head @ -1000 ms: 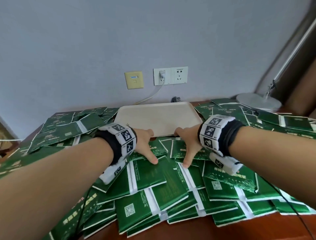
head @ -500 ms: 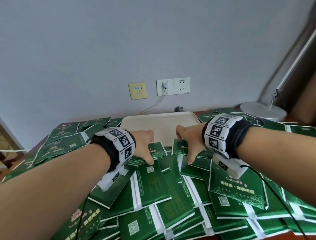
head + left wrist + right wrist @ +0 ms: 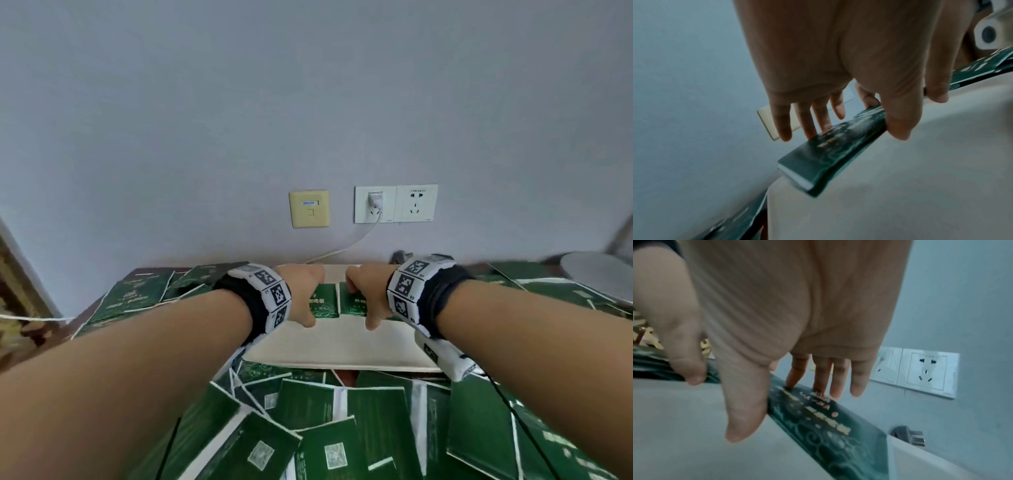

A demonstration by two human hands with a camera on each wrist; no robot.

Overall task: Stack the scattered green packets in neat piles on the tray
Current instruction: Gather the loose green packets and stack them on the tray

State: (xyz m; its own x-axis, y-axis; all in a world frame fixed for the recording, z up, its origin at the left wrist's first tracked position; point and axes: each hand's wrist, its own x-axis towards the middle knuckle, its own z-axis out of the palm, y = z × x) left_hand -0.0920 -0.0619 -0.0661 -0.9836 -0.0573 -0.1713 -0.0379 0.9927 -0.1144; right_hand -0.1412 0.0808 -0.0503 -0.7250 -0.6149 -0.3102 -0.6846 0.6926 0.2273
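Countless green packets [image 3: 383, 411] around tray [image 3: 342, 346]

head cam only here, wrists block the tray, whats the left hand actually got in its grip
Observer: In the left wrist view, the left hand pinches a green stack between thumb and fingertips. Its layered end shows more than one packet.
Operator: and the right
Observer: In the right wrist view, the right hand spans a green packet over the tray, thumb at the near edge, fingertips on the far edge.
Operator: whats the dark blob behind the tray
Observer: A dark plug, lying just beyond the tray's rim.
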